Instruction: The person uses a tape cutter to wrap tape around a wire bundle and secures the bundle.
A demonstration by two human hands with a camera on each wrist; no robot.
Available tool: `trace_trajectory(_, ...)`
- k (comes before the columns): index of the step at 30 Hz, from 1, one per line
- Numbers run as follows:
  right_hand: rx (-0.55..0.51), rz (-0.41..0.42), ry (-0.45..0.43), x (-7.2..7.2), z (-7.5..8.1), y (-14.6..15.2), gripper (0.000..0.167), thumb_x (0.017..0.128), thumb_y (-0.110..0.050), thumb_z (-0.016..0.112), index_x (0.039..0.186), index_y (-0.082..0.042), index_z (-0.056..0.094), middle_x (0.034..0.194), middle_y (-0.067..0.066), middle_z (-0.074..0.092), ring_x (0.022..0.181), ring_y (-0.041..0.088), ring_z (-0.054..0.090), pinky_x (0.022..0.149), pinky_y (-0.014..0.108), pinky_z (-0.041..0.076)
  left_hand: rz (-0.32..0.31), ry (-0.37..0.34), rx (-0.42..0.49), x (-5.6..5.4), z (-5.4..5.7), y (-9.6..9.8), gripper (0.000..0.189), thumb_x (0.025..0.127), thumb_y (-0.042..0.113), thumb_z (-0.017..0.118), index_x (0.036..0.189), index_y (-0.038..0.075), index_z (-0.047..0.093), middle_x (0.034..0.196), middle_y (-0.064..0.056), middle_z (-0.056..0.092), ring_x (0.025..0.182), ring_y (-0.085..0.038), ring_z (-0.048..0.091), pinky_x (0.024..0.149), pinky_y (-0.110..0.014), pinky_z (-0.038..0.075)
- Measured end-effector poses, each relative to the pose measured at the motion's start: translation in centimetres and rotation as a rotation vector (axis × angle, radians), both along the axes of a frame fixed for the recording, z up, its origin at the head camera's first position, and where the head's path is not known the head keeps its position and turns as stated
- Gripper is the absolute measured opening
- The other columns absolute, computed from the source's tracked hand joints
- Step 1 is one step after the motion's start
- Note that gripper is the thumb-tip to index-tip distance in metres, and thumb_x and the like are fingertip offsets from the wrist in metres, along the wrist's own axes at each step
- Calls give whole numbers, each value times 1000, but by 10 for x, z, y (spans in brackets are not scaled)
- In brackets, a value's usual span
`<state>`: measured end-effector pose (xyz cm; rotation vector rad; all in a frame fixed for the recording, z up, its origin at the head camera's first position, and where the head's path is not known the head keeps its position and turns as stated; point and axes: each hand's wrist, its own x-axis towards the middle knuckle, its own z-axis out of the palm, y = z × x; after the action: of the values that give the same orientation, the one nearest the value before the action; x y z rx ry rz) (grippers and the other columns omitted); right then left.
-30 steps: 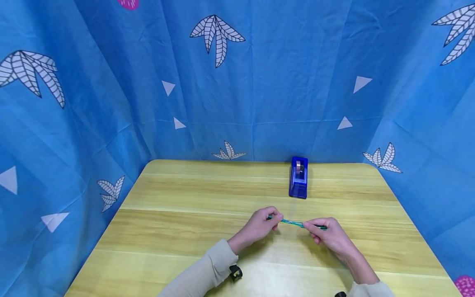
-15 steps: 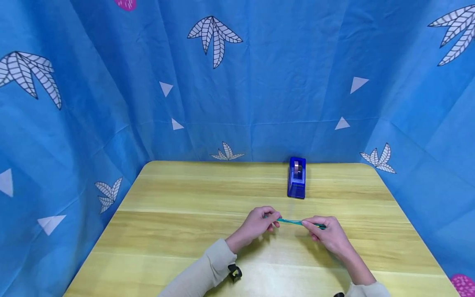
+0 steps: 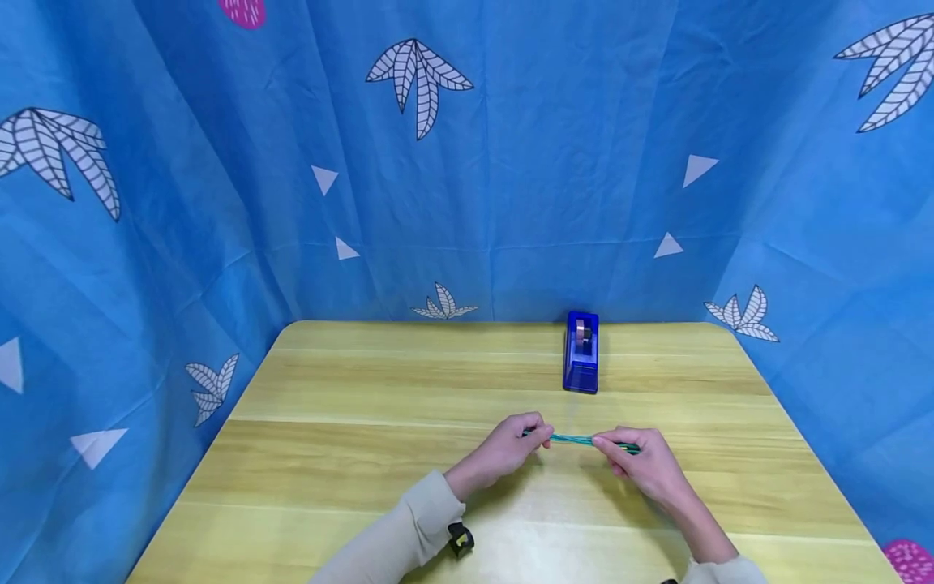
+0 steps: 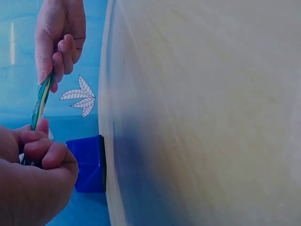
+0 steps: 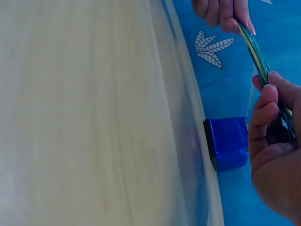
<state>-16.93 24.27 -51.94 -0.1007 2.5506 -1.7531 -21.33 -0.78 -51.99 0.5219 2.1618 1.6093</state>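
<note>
A slim bundle of green and yellow wires (image 3: 572, 440) is stretched between both hands above the table. My left hand (image 3: 503, 448) pinches its left part between thumb and fingers. Further right, my right hand (image 3: 649, 462) pinches it with thumb and forefinger, and a dark looped end sticks out past the thumb. In the left wrist view the bundle (image 4: 42, 101) has a glossy patch near the left fingers. The right wrist view has a faint see-through strip (image 5: 251, 92) beside the bundle (image 5: 256, 52). Parts of the bundle are hidden inside both hands.
A blue tape dispenser (image 3: 581, 353) with a roll in it stands beyond the hands, near the back edge of the wooden table (image 3: 350, 454). Blue patterned curtains (image 3: 540, 162) enclose the back and sides. A black wrist camera (image 3: 460, 538) hangs at the left cuff.
The left fingers, more spread half a second ago, are drawn in closer around the wires. The right hand keeps its grip nearly in place. The head view has shifted slightly.
</note>
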Motion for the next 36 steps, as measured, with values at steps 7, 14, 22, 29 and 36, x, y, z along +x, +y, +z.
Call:
trace_trajectory(7,-39,10,-82,-1,-1,0,32,102,-25,67,114,4,75,75,9,65,62,11,59,55,24,50,20,51,-10,-1,-2,1,28,109,30,54,89,12,62,85,-4,55,62,-10,37,55,-22,31)
trace_trajectory(14,-261,149,-232,-3,6,5,54,110,-33,53,135,13,58,92,10,70,76,13,67,74,31,61,39,98,-17,-1,-1,0,27,108,28,55,87,13,61,93,-1,64,67,-9,39,58,-22,33)
trace_trajectory(22,-265,173,-326,-7,12,8,39,107,-36,57,111,1,69,85,2,70,68,10,64,66,25,57,15,139,-9,-3,-1,0,27,108,28,56,86,13,60,93,-15,62,67,-9,37,59,-21,33)
trace_trajectory(29,-214,191,-320,-8,7,6,48,106,-36,58,116,10,65,74,-3,61,59,7,54,54,19,46,8,182,-36,-4,-1,1,25,108,28,56,87,15,62,89,-13,61,66,-6,40,58,-20,34)
trace_trajectory(36,-200,120,-267,-7,7,5,39,105,-24,62,120,11,68,68,-7,54,57,4,48,53,17,42,-9,178,-50,-3,-1,2,26,108,30,57,93,10,65,78,3,52,64,-6,40,58,-19,36)
